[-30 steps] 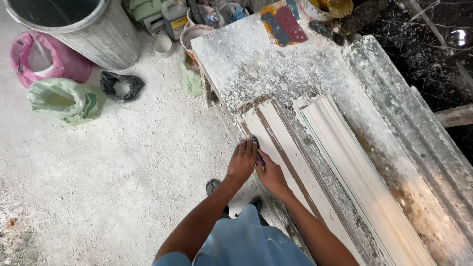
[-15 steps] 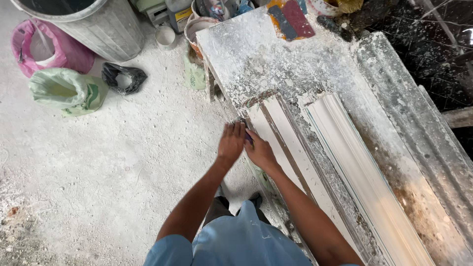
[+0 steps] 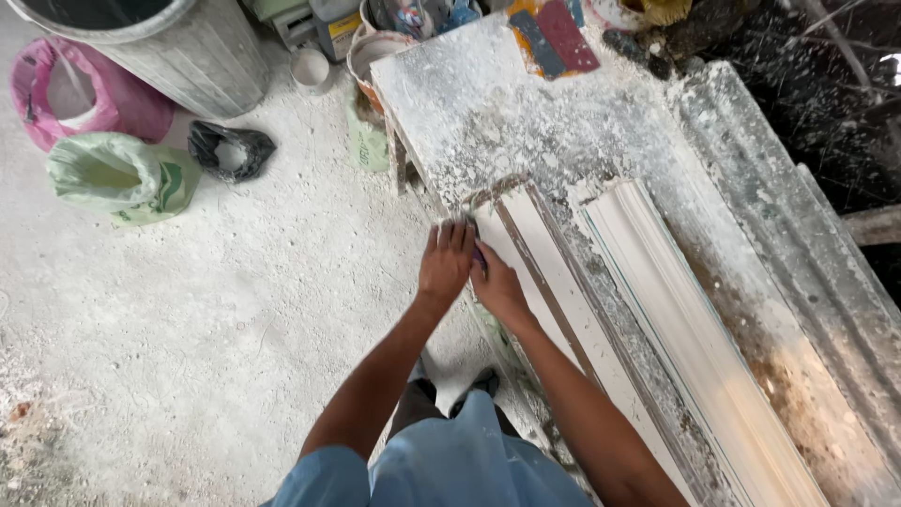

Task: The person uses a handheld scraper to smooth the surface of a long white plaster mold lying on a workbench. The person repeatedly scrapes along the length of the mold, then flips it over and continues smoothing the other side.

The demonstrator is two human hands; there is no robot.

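Near the middle of the frame, the left hand point(image 3: 446, 263) is laid flat, fingers stretched and held together, on the near end of a long white plaster moulding point(image 3: 554, 282). The right hand point(image 3: 496, 286) is pressed just beside it, fingers curled down over a small dark purplish object point(image 3: 480, 257) that is pinched between the two hands against the moulding's edge; what the object is cannot be made out. The moulding is set on a plaster-caked workbench point(image 3: 488, 113) and runs from the centre toward the lower right, where it is cut off by the frame. A second, ribbed white moulding point(image 3: 676, 319) is laid alongside it to the right, well apart from the hands.

At the upper left, a grey metal bin point(image 3: 202, 61) is seen, its rim and inside cut off by the top edge. Beside it a pink bag point(image 3: 89, 94) is slumped open, with something pale inside. Below that, a green bag point(image 3: 122, 178) is tied shut, its contents hidden. A crumpled black bag point(image 3: 230, 150) lies near it on the dusty white floor point(image 3: 188, 329). A small white cup point(image 3: 310, 68) and a white-smeared bucket point(image 3: 375, 52) are stood at the bench's far corner; their contents are hard to tell. Coloured sanding sheets point(image 3: 554, 33) are left at the top of the bench.
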